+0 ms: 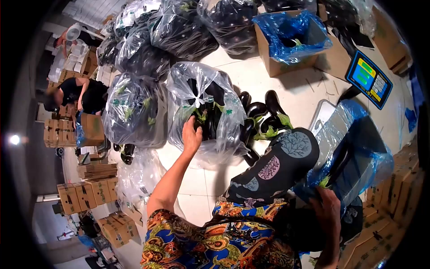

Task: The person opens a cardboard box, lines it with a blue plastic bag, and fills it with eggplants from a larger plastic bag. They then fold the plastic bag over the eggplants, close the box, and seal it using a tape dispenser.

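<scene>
Inside the blue-lined box [375, 168], one eggplant [342, 158] is lying tilted, your right hand's [328, 207] fingers clamping its stem. Your left hand [192, 136] is reaching bagged eggplants [213, 122], grip unclear; loose eggplants [257, 109] are lying outside.

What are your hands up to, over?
Left hand: at eggplant stems, open clear bag. Right hand: holding eggplant by green end, blue-lined box. Loose eggplants beside bag.
</scene>
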Demonstrator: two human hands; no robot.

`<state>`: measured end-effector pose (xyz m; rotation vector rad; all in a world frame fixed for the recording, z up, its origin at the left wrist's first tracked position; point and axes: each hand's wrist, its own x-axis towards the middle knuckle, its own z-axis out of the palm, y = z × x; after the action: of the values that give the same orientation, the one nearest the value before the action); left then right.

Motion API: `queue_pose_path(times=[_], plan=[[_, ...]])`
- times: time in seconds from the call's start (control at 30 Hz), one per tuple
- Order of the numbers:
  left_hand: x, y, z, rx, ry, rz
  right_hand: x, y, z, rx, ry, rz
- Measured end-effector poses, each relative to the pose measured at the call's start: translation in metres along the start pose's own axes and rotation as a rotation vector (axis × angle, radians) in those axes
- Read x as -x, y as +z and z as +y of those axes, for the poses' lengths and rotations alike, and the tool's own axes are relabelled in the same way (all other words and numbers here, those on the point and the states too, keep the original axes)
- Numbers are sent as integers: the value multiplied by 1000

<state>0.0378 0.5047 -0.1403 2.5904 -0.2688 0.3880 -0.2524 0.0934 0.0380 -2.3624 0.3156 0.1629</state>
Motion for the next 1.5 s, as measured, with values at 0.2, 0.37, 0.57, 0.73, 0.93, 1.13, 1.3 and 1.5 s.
queue_pose_path(times=[0.2, 0.37, 0.57, 0.73, 0.93, 1.13, 1.3, 1.5], plan=[[-64, 76, -13, 154, -308, -299, -10, 11, -1, -1, -8, -1], [-95, 173, 4, 240, -721, -71, -16, 14, -9, 128, 74, -57], [-102, 118, 31, 1113, -829, -15, -20, 8, -19, 171, 100, -81], [-48, 10, 20, 1775, -1188, -547, -22, 2, -20, 142, 74, -77], [42, -79, 83, 2125, -1076, -728, -26, 0, -8, -16, -77, -61], [22, -101, 150, 2380, -870, -1116, -26, -20, -21, -262, 95, -73], [-23, -96, 205, 1552, -416, -1364, -11, -32, -3, -853, 61, -58], [-84, -117, 364, 575, 1172, -1080, 10, -62, -8, -1888, 55, -148]])
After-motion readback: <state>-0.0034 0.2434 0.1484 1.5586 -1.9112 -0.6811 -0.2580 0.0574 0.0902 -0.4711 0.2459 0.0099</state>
